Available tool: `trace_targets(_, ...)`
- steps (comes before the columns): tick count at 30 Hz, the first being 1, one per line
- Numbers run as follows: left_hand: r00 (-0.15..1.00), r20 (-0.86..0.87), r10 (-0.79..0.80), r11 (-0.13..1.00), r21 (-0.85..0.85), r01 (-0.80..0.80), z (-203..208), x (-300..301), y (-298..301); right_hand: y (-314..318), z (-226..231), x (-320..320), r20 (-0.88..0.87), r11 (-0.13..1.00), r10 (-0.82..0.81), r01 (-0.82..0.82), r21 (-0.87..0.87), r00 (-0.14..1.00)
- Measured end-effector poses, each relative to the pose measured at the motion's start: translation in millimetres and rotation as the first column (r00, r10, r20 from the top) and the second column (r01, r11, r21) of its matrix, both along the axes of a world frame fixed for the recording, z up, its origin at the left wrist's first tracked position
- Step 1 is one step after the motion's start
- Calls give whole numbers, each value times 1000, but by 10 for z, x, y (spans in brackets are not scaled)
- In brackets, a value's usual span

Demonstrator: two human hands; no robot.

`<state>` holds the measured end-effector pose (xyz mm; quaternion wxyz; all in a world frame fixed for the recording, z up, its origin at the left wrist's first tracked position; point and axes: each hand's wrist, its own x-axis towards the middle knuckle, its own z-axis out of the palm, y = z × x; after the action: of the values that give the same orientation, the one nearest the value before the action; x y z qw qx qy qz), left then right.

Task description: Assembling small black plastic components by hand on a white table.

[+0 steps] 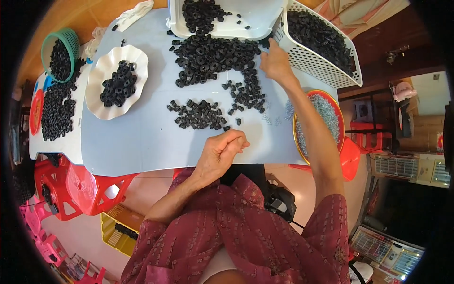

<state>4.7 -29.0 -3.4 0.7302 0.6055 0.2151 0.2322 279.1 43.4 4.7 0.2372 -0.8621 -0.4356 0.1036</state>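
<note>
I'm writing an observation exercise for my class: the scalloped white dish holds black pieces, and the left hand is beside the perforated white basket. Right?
Not quite: the head view shows the right hand beside the perforated white basket. The scalloped white dish does hold black pieces.

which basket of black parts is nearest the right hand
The white basket, just beside the right hand; the green basket is at the far left.
</note>
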Motion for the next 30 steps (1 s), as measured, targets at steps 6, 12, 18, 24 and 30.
trace_targets(6, 1000, 15, -5, 1000, -11, 5, -16, -21, 12, 77, 48, -34, 71, 997, -18, 24, -79, 997)
trace_targets(12, 998, 47, 36, 998, 42, -38, -82, -56, 1, -187, 208, -372, -382, 999, 41, -47, -5, 923)
trace_targets(18, 999, 27, -42, 998, 58, 40, -70, -53, 21, -438, 88, -301, -292, 964, 155, -81, 252, 944)
trace_targets(24, 1000, 16, -4, 996, 90, 3, -58, -32, 22, -641, 126, -430, -278, 967, 158, -92, 238, 948)
trace_targets(30, 1000, 14, -12, 989, 148, 10, -56, -31, 10, -701, 242, -652, -69, 912, 311, -278, 300, 948)
